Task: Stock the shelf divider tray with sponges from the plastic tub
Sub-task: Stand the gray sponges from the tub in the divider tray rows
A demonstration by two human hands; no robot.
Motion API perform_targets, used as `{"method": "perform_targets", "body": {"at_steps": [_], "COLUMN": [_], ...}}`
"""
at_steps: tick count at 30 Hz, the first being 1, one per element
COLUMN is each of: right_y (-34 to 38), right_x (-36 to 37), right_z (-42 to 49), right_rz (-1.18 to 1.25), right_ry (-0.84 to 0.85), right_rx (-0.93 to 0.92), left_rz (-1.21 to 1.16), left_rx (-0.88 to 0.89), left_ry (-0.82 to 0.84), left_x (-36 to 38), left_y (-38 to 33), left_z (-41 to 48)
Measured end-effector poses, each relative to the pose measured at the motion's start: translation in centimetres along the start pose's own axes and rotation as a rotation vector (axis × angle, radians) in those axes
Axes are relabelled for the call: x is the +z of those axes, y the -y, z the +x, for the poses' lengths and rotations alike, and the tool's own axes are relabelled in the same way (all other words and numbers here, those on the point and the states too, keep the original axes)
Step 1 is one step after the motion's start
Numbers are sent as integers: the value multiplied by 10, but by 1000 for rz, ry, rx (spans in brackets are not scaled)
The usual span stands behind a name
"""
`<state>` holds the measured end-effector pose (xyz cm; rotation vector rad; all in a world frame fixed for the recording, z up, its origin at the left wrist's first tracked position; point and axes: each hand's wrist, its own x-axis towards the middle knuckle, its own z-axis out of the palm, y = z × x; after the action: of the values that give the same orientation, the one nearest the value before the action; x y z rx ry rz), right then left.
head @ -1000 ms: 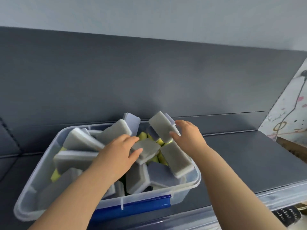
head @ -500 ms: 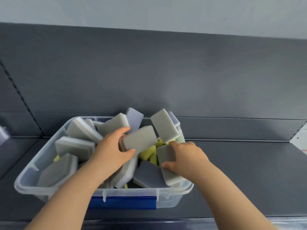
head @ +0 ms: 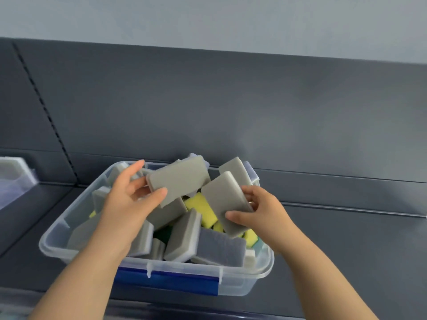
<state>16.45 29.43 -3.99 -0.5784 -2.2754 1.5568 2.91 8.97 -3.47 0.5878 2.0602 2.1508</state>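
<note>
Blue latch point(head: 168, 281): one, on the tub's near wall, closest to the viewer.
Plastic tub point(head: 265, 271): one, clear, standing on the dark shelf point(head: 346, 239), with both forearms reaching in over its near rim.
Loose sponges: a jumbled heap fills the tub. Most are grey, one is purple-grey point(head: 221, 245) at the near right, and several yellow ones point(head: 203, 209) show through the middle. There are well over ten, but the exact count cannot be told.
Left hand point(head: 124, 204): grasps one grey sponge point(head: 180, 179) by its left end, thumb on the near face and fingers behind, lifted above the heap.
Right hand point(head: 261, 211): grasps a second grey sponge point(head: 225, 199), thumb at its near corner and fingers curled along its right edge, tilted above the tub's right half.
Held sponges: two, one per hand, just beside each other over the tub's middle.
Clear tray point(head: 16, 179): one, at the far left edge on the shelf, well apart from the tub, partly cut off.
Back panel point(head: 231, 107): dark grey, behind the tub.
Wall point(head: 208, 19): pale, above the panel.
</note>
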Motion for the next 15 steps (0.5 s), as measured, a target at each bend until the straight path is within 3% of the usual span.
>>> {"method": "perform_targets", "body": {"at_steps": [5,11,15], "right_y": [10,20,39], "right_x": [1,12,40], "right_z": [9,15,13], "right_rz": [354,42,-6], "right_ry": [135,21,-134], "right_rx": [0,-126,-141], "left_rz": [-23,5,75], "left_rx": [151,258,290], "left_ry": [-51,-92,-57], "left_x": [-12,-46,-73], "left_y": [-20,-31,-36], "left_z": [0,1,2]}}
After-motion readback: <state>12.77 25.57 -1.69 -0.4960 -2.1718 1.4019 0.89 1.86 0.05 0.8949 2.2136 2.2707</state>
